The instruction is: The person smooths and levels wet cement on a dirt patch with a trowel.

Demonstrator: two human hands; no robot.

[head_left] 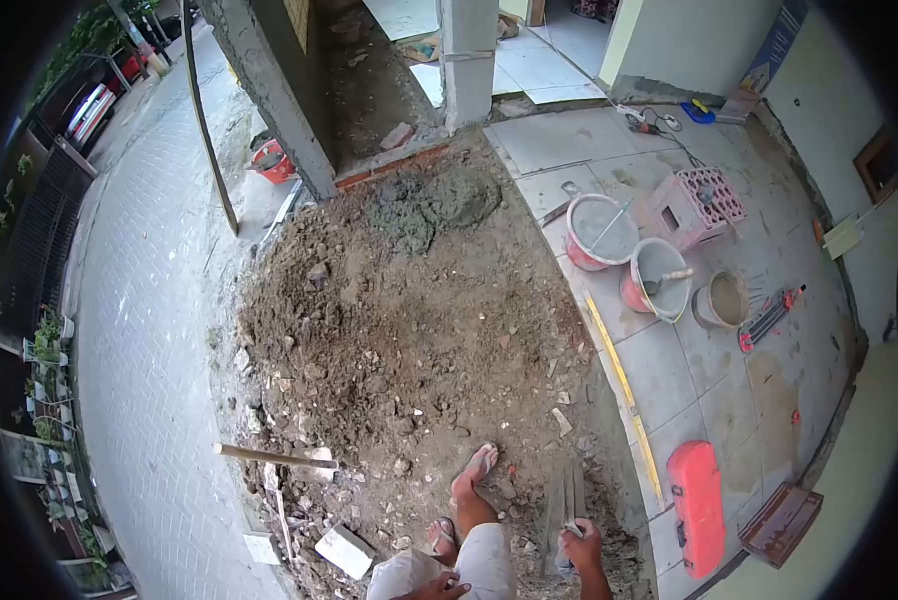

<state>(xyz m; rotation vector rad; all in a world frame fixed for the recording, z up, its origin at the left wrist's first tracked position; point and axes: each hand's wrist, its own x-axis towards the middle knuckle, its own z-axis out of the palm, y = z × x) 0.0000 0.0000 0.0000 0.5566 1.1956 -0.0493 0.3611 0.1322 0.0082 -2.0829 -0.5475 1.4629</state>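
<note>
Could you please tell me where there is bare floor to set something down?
The tiles bordered by the yellow bar, the two buckets and the red case look bare; so does the tiled patch between the grey pillar and the corded tool. It is crowded where the buckets, pink crate and small tub stand close together.

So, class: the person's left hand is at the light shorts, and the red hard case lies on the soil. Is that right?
Not quite: the head view shows the red hard case lying on the floor tiles, not on the soil. The person's left hand is indeed at the light shorts.
</note>
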